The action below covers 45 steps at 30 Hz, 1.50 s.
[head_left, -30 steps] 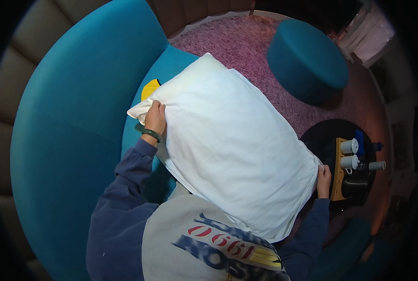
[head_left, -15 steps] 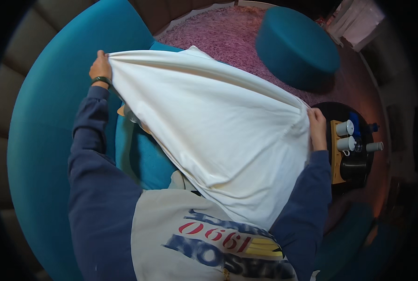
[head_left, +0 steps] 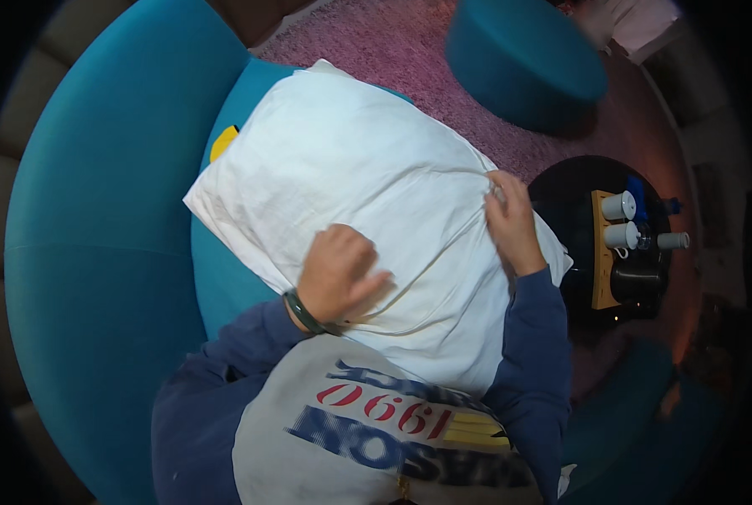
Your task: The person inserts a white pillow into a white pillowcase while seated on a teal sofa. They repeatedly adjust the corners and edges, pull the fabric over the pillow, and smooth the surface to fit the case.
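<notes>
A creased white cloth point(head_left: 367, 151), pillow-shaped with pointed corners, lies spread over the turquoise sofa seat in front of me. Whether a pillow is inside or beneath it, I cannot tell. Above its near part is my left hand point(head_left: 340, 268), a dark green bangle on the wrist; its thumb stands apart from bent fingers, slightly blurred, and nothing shows in them. My right hand point(head_left: 513, 217) is at the right side of the cloth, its bent fingers gripping a fold. Creases run diagonally from there toward my left hand.
The curved turquoise sofa back point(head_left: 98, 210) rises at the left. A yellow item point(head_left: 223, 144) shows beside the cloth. On the right, a round black table point(head_left: 557, 189) holds a wooden tray point(head_left: 600, 278) with white cups point(head_left: 618, 206). A turquoise ottoman point(head_left: 523, 67) stands on the purple rug point(head_left: 350, 42).
The cloth, stretched up between both hands before, now lies down on the seat. My left hand has let go of its far left corner and moved right and nearer.
</notes>
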### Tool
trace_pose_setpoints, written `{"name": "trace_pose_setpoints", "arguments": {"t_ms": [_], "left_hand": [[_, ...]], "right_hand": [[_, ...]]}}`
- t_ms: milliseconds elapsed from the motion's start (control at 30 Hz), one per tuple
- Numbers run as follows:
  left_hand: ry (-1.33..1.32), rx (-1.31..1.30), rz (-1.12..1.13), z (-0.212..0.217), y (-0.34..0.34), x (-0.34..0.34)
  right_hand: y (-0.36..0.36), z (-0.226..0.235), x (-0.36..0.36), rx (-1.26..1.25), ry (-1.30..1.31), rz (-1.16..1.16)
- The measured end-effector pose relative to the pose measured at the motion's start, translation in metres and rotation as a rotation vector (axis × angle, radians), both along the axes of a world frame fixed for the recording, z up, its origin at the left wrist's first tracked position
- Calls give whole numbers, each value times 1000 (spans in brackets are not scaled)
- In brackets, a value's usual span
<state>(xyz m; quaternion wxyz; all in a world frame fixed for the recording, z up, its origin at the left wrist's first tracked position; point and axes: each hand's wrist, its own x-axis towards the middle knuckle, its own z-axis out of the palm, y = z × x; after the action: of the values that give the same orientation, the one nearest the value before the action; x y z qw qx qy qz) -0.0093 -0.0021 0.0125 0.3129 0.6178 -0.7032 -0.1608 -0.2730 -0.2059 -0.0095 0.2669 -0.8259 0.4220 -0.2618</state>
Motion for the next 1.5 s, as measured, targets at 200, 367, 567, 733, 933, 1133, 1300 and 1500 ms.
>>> {"name": "trace_pose_setpoints", "arguments": {"t_ms": [200,367,567,733,933,1133,1300,1500], "left_hand": [[-118,-94,-32,-4,-33,-68],[-346,-171,44,-23,-73,-79],[-212,-240,171,-35,-105,-61],[22,-280,260,-22,-117,-43],[-3,-117,228,-13,-114,-32],[-257,-122,306,-33,-124,-21],[-219,-248,428,-25,-133,-18],[-218,-231,320,-25,-125,-20]], "right_hand": [[34,3,-6,-34,141,186],[35,-4,2,-102,152,89],[6,-11,36,-305,204,56],[-22,-8,74,-320,63,163],[-29,-28,97,-235,-76,145],[-21,-43,95,-338,-125,65],[-12,-35,100,-412,-90,146],[-14,-48,95,-324,-69,85]]}}
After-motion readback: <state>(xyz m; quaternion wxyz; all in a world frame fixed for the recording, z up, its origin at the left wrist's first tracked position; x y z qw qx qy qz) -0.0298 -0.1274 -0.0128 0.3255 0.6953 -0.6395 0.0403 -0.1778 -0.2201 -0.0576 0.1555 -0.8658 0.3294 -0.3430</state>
